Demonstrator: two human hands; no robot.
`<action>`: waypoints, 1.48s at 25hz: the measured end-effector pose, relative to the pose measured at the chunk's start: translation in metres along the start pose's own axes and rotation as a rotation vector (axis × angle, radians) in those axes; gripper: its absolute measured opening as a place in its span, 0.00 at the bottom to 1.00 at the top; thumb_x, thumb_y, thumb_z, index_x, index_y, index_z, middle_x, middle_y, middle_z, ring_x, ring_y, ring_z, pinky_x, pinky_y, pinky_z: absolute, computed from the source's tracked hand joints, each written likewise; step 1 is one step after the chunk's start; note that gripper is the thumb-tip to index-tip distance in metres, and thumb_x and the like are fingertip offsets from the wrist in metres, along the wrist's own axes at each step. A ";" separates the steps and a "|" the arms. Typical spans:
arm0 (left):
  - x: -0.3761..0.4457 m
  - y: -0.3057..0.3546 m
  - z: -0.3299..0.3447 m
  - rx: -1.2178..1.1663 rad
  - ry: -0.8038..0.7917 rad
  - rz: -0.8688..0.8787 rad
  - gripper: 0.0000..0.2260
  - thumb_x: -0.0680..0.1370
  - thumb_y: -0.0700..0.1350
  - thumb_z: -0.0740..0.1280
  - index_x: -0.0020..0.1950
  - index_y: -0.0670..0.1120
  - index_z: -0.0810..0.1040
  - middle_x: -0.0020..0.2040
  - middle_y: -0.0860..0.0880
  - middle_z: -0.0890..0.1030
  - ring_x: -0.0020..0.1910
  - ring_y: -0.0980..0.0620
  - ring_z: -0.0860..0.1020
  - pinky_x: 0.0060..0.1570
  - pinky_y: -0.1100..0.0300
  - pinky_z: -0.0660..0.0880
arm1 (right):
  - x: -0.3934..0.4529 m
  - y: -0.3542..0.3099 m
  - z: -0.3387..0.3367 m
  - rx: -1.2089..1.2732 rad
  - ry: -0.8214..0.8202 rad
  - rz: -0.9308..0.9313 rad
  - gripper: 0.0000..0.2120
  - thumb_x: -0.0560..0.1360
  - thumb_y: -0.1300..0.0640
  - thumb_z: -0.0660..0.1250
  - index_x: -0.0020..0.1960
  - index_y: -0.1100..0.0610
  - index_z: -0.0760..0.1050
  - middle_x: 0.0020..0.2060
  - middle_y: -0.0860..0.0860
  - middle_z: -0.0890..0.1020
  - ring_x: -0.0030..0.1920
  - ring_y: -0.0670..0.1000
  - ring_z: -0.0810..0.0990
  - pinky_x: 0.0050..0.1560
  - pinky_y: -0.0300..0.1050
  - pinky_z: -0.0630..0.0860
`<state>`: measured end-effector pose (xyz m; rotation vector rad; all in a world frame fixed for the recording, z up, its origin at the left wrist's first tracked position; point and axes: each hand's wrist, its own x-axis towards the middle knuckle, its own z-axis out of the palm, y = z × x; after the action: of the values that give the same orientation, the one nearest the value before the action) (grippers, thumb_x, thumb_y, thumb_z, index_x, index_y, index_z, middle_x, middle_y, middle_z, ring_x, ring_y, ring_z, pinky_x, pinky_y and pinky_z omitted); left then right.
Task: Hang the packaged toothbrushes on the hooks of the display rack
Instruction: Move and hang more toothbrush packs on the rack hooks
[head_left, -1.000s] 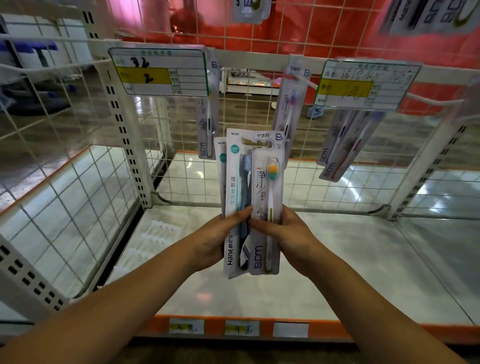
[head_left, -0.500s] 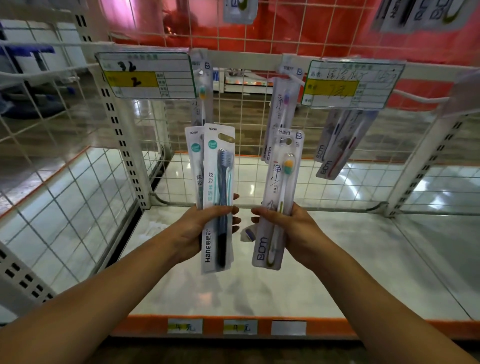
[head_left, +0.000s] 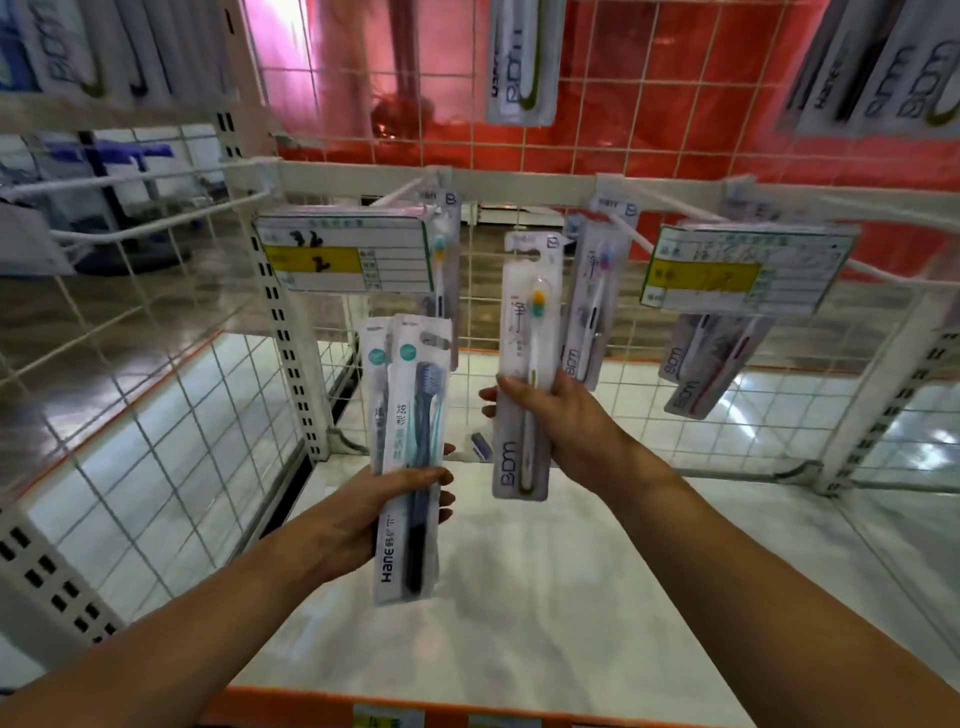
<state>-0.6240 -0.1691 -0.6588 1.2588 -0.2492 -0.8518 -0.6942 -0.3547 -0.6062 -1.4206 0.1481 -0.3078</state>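
Bright, even light; glare on the glossy shelf (head_left: 597, 597), blurred upper corners, wide-angle bending at edges.

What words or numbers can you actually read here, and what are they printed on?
"BDM": pack in right hand.
"Hane", "炫彩": front pack in left hand.
"BDM": hanging packs, middle, right and top.
"2": yellow band of left tag.
Right tag, shelf-edge labels: too blurred.
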 end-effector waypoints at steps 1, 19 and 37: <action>-0.001 0.001 -0.006 0.000 0.014 -0.004 0.18 0.65 0.38 0.72 0.54 0.42 0.76 0.36 0.46 0.84 0.34 0.50 0.82 0.41 0.56 0.82 | 0.009 -0.004 0.006 -0.001 -0.018 -0.020 0.05 0.76 0.60 0.64 0.49 0.51 0.74 0.44 0.54 0.82 0.42 0.48 0.82 0.43 0.41 0.81; 0.007 0.003 -0.033 -0.083 -0.097 -0.086 0.40 0.47 0.40 0.84 0.57 0.39 0.75 0.38 0.41 0.80 0.35 0.46 0.80 0.42 0.52 0.81 | 0.091 -0.001 0.041 -0.112 -0.011 -0.001 0.10 0.74 0.63 0.68 0.54 0.59 0.75 0.41 0.50 0.81 0.34 0.43 0.79 0.29 0.30 0.76; -0.004 0.006 -0.066 -0.011 0.007 -0.113 0.45 0.37 0.42 0.84 0.54 0.42 0.76 0.36 0.42 0.82 0.35 0.45 0.81 0.36 0.50 0.81 | 0.112 0.022 0.113 0.155 0.082 0.082 0.15 0.73 0.63 0.69 0.58 0.67 0.76 0.48 0.59 0.81 0.42 0.53 0.80 0.33 0.34 0.77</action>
<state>-0.5844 -0.1180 -0.6742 1.2745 -0.1688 -0.9439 -0.5534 -0.2783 -0.6020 -1.2458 0.2438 -0.3031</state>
